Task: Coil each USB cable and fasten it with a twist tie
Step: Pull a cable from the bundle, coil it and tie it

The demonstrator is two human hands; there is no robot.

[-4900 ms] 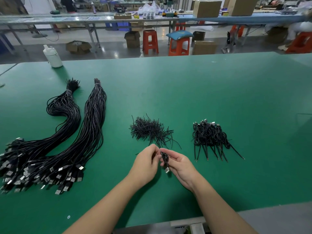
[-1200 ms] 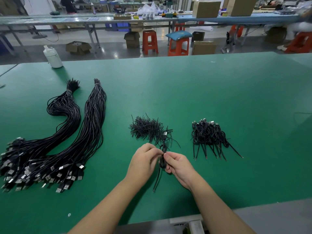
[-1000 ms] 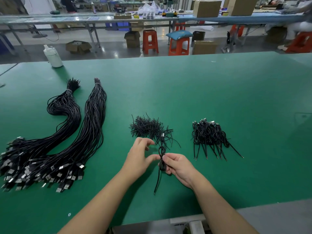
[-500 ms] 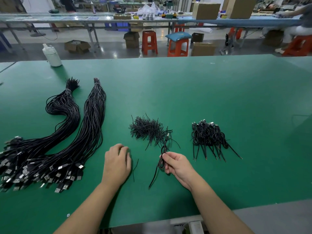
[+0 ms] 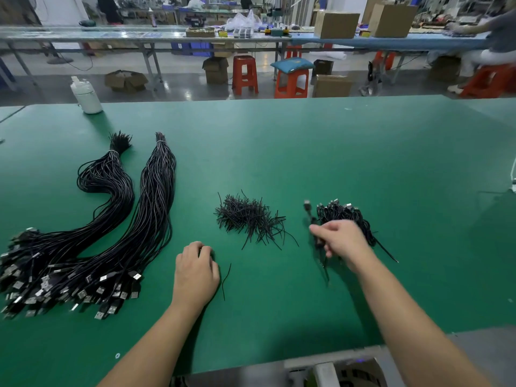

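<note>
A green table (image 5: 335,152) holds 2 big bundles of uncoiled USB cables (image 5: 117,219) at left, a heap of twist ties (image 5: 245,216) in the middle and a small pile of tied coils (image 5: 343,216) at right, so most work seems left. The right hand (image 5: 339,241) pinches 1 coiled cable (image 5: 314,227) beside that pile. The left hand (image 5: 195,270) rests, fingers curled, near 1 loose tie (image 5: 225,280)

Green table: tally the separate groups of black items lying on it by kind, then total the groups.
Bundles of uncoiled USB cables: 2
Piles of twist ties: 1
Single loose twist ties: 1
Piles of coiled, tied cables: 1
Total: 5 groups
</note>
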